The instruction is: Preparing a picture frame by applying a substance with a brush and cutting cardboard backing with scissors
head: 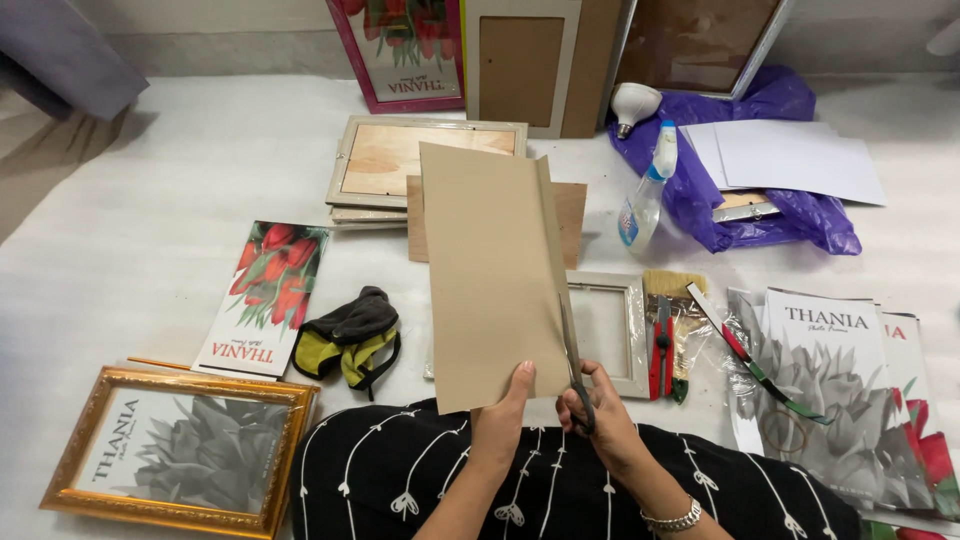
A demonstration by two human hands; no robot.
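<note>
Cardboard sheet stands upright above our lap, left hand fingers pinching its lower edge, right hand fingers closed through the handles of scissors whose blades sit in a cut up its right side, over a white frame.

One head-worn camera looked steeply down and forward from just above the person's lap, close to the left hand and right hand. It faced across the white floor covering toward frames leaning against the far wall.
</note>
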